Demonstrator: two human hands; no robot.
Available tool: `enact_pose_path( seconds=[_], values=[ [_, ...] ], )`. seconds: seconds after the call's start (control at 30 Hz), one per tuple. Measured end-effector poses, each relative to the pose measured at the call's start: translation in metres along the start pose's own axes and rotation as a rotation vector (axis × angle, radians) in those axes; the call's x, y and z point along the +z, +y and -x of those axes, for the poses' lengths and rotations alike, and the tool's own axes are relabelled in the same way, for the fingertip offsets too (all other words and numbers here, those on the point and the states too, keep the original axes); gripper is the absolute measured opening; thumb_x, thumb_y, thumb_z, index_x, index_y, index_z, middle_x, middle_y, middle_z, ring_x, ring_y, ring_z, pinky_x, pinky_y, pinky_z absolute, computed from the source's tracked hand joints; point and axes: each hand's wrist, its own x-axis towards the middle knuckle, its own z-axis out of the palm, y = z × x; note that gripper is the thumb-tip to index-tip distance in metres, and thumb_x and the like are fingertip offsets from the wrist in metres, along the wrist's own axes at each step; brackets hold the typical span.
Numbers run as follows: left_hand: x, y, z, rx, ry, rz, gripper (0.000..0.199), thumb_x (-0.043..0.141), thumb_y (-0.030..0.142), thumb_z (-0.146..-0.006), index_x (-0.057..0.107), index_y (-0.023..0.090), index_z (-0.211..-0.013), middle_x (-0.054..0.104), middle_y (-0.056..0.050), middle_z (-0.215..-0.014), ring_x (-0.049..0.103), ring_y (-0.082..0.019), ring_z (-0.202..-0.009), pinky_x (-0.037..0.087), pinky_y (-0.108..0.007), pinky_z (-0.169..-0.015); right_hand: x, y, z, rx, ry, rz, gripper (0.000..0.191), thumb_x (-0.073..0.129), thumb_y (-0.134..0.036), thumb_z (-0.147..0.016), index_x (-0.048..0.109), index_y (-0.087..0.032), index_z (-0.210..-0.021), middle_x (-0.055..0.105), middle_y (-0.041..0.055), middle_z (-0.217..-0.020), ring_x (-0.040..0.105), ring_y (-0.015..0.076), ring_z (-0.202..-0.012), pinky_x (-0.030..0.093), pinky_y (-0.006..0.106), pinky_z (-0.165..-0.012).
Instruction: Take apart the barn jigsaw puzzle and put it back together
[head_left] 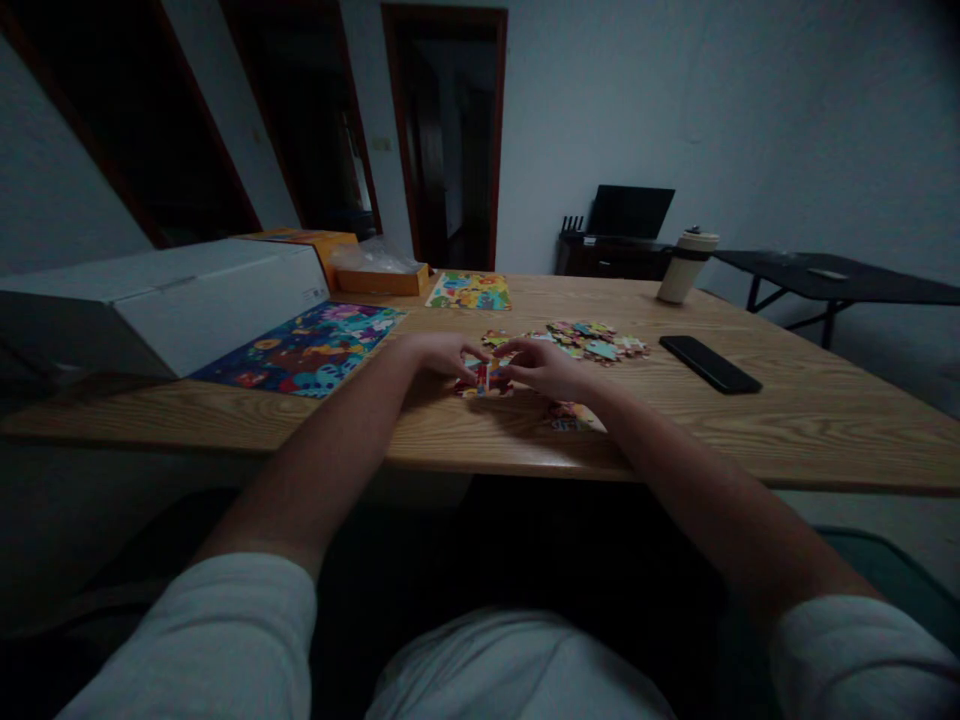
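A small joined cluster of jigsaw pieces (472,388), red, orange and blue, sits near the table's front edge. My left hand (444,354) reaches it from the left with bent fingers and thumb closed at its edge. From the right, my right hand (551,370) grips the other side with thumb and fingers curled together. One part between the hands looks tilted up. Just behind my right hand spreads a loose pile of jigsaw pieces (589,338). More jigsaw pieces (568,415) lie below my right wrist, partly covered by the forearm.
Left on the wooden table (450,440) are a dark blue picture sheet (315,345), a white box (217,300) and an orange open box (382,281) holding clear plastic. A yellow picture sheet (471,292) lies behind. Rightward are a black phone (709,363) and a cup (684,268).
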Motion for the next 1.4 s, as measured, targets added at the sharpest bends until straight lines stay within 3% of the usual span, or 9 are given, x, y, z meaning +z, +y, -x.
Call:
enact_pose_path(
  seconds=[0.13, 0.33, 0.53, 0.63, 0.83, 1.03, 1.4],
  values=[
    [0.006, 0.007, -0.008, 0.029, 0.055, -0.041, 0.057, 0.065, 0.048, -0.075, 0.063, 0.033, -0.129, 0.073, 0.000, -0.106, 0.062, -0.019, -0.089, 0.041, -0.024, -0.077, 0.006, 0.002, 0.004, -0.020, -0.078, 0.209, 0.031, 0.066, -0.035, -0.087, 0.065, -0.020, -0.115, 0.074, 0.0058, -0.093, 0.066, 0.0150, -0.075, 0.050, 0.025, -0.067],
    [0.003, 0.008, -0.004, 0.007, 0.054, 0.043, 0.062, 0.068, 0.053, -0.071, 0.064, 0.033, -0.129, 0.072, -0.002, -0.109, 0.061, -0.021, -0.089, 0.041, -0.026, -0.077, 0.001, 0.005, 0.007, -0.059, -0.124, 0.409, 0.029, 0.063, -0.037, -0.088, 0.071, -0.023, -0.112, 0.072, 0.0021, -0.082, 0.058, 0.0125, -0.063, 0.041, 0.024, -0.058],
    [0.001, 0.013, -0.001, -0.017, 0.058, 0.048, 0.066, 0.070, 0.050, -0.069, 0.062, 0.033, -0.132, 0.073, -0.001, -0.104, 0.060, -0.020, -0.086, 0.041, -0.026, -0.076, 0.003, -0.009, 0.011, -0.072, -0.188, 0.524, 0.023, 0.058, -0.033, -0.089, 0.076, -0.023, -0.099, 0.071, 0.0009, -0.076, 0.054, 0.0123, -0.061, 0.038, 0.025, -0.061],
    [0.000, 0.014, 0.000, -0.024, 0.050, 0.051, 0.066, 0.071, 0.050, -0.068, 0.063, 0.033, -0.131, 0.074, -0.001, -0.102, 0.061, -0.021, -0.085, 0.041, -0.026, -0.077, 0.007, -0.012, 0.011, -0.131, -0.211, 0.554, 0.026, 0.056, -0.036, -0.091, 0.075, -0.023, -0.103, 0.070, 0.0012, -0.077, 0.054, 0.0131, -0.061, 0.038, 0.026, -0.061],
    [0.001, 0.011, -0.003, 0.024, 0.048, 0.027, 0.062, 0.069, 0.051, -0.072, 0.063, 0.031, -0.131, 0.070, -0.003, -0.118, 0.060, -0.024, -0.101, 0.041, -0.029, -0.085, 0.017, -0.016, 0.011, -0.150, -0.172, 0.607, 0.027, 0.057, -0.033, -0.090, 0.073, -0.025, -0.110, 0.072, 0.0039, -0.090, 0.058, 0.0155, -0.069, 0.040, 0.028, -0.066],
    [-0.001, 0.013, -0.001, 0.001, -0.006, -0.023, 0.071, 0.064, 0.058, -0.075, 0.056, 0.028, -0.139, 0.067, -0.004, -0.126, 0.057, -0.025, -0.110, 0.039, -0.029, -0.093, 0.024, -0.020, 0.012, -0.171, -0.139, 0.670, 0.026, 0.057, -0.033, -0.092, 0.072, -0.023, -0.111, 0.073, 0.0054, -0.094, 0.059, 0.0156, -0.073, 0.041, 0.027, -0.068],
    [0.000, 0.011, -0.002, -0.023, 0.000, 0.011, 0.075, 0.066, 0.059, -0.073, 0.055, 0.029, -0.140, 0.068, -0.005, -0.120, 0.057, -0.025, -0.105, 0.039, -0.030, -0.089, 0.024, -0.017, 0.013, -0.207, -0.134, 0.744, 0.030, 0.053, -0.038, -0.095, 0.072, -0.022, -0.112, 0.073, 0.0063, -0.099, 0.061, 0.0161, -0.076, 0.042, 0.027, -0.070]
  ],
)
